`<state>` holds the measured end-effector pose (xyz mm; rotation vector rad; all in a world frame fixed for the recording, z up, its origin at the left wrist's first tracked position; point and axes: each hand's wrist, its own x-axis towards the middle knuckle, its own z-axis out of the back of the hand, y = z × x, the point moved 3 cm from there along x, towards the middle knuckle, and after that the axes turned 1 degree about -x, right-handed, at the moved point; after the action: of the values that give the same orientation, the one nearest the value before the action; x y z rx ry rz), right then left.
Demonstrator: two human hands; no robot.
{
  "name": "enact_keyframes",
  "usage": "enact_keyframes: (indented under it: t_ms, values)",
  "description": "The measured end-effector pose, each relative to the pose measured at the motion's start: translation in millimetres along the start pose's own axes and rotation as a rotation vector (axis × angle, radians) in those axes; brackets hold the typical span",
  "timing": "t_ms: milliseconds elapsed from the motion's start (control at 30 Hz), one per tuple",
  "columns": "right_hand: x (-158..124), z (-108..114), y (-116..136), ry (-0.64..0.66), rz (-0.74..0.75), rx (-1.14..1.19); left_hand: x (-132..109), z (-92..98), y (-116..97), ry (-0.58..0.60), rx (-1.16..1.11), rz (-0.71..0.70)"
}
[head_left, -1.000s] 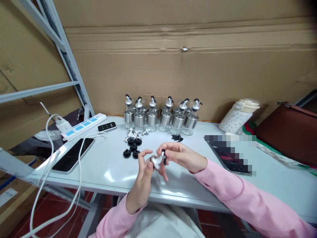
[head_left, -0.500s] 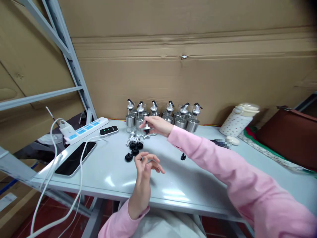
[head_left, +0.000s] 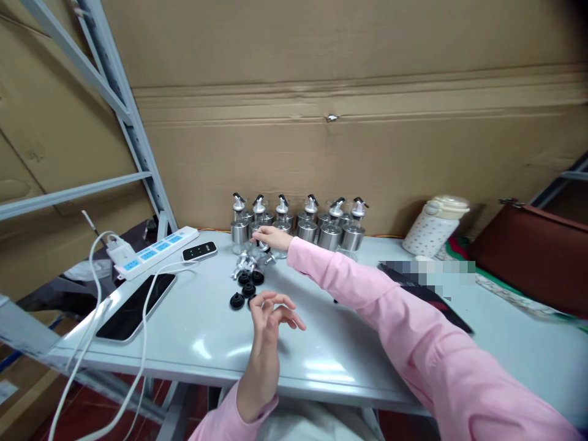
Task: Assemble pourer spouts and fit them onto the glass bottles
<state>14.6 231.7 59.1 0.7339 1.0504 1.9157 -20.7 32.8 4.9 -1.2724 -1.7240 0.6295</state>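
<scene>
My right hand (head_left: 272, 237) is stretched out to the left end of a group of several glass bottles with steel bands and pourer tops (head_left: 316, 225) at the back of the white table (head_left: 193, 331). Its fingers pinch a small silver and black pourer just in front of the bottles. Below that hand lie loose silver pourers (head_left: 243, 264) and several black rubber stoppers (head_left: 243, 293). My left hand (head_left: 269, 315) hovers over the table's near side with the fingers loosely spread and nothing in them, just right of the stoppers.
At the left are a white power strip (head_left: 154, 250) with cables, a small black device (head_left: 199, 251) and a dark phone (head_left: 135, 298). A dotted white flask (head_left: 434, 226) and a brown bag (head_left: 533, 251) stand at the right. A grey shelf frame (head_left: 114, 104) and cardboard stand behind.
One second ago both hands held the pourer together near the front. My right hand then carried it out to the bottles at the back, and my left hand let go and stayed.
</scene>
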Motion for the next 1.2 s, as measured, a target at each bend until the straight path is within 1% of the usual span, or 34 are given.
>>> enact_keyframes:
  t_ms: [100,167,200,233,300,333,367,400,467,500,533,600,667,700,767,833,900,967,1000,1033,1100,1133,1200]
  values:
    - [-16.4,6.3,15.5,0.000,0.047,-0.007,1.6,1.2,-1.3,0.018,0.001,0.006]
    - [-33.9,22.6,32.7,-0.020,0.090,-0.013,1.2,1.2,-1.7,0.019,0.001,0.011]
    - [-43.7,36.2,42.4,-0.052,0.113,-0.026,0.6,0.9,-1.7,0.016,0.000,0.011]
    - [-53.4,53.7,52.1,-0.105,0.144,-0.052,-0.4,0.5,-1.6,0.012,0.001,0.008]
    - [-72.4,101.3,72.0,-0.405,0.312,-0.373,-3.0,-0.7,-1.8,0.005,0.011,-0.010]
    - [-80.0,126.9,77.8,-0.555,0.357,-0.554,-4.5,-1.6,-1.9,0.005,0.019,-0.019]
    - [-85.1,152.7,78.7,-0.680,0.339,-0.709,-5.9,-2.6,-2.0,0.008,0.028,-0.025]
    - [-87.9,178.0,74.9,-0.785,0.276,-0.822,-7.4,-3.6,-2.0,0.013,0.035,-0.023]
    - [-88.9,221.4,56.8,-0.914,0.165,-0.886,-9.7,-5.5,-1.5,0.023,0.042,-0.006]
    - [-87.4,237.3,43.9,-0.924,0.107,-0.898,-10.5,-6.2,-1.2,0.026,0.042,0.008]
    - [-84.4,248.3,29.3,-0.870,0.038,-0.909,-11.1,-6.8,-0.9,0.028,0.039,0.022]
    - [-77.6,257.6,-2.0,-0.666,-0.140,-0.875,-11.9,-7.5,-0.6,0.033,0.024,0.057]
    - [-73.2,255.0,-26.5,-0.502,-0.256,-0.832,-12.4,-7.6,-0.9,0.032,-0.002,0.093]
    - [-71.8,252.2,-34.7,-0.468,-0.277,-0.826,-12.8,-7.6,-1.5,0.029,-0.018,0.108]
    - [-69.6,247.8,-44.6,-0.464,-0.284,-0.843,-13.7,-7.9,-2.9,0.029,-0.047,0.126]
    - [-69.1,247.8,-49.4,-0.502,-0.289,-0.878,-14.7,-9.5,-3.2,0.051,-0.075,0.150]
    - [-71.3,252.4,-50.7,-0.546,-0.300,-0.916,-15.2,-12.5,-0.7,0.088,-0.142,0.217]
    - [-76.6,260.3,-47.6,-0.595,-0.309,-0.947,-14.9,-16.1,5.0,0.109,-0.288,0.353]
    - [-80.5,264.9,-43.8,-0.627,-0.311,-0.960,-14.4,-17.5,8.6,0.096,-0.384,0.442]
    - [-85.3,269.5,-37.8,-0.676,-0.305,-0.972,-13.9,-18.5,12.4,0.063,-0.483,0.541]
    - [-97.3,276.9,-19.0,-0.811,-0.270,-0.992,-12.8,-18.0,19.1,-0.063,-0.651,0.718]
    - [-104.7,278.7,-5.7,-0.909,-0.223,-1.000,-12.2,-16.4,21.6,-0.143,-0.711,0.773]
    - [-120.4,275.9,23.8,-1.041,-0.158,-1.015,-10.8,-12.3,24.7,-0.269,-0.781,0.819]
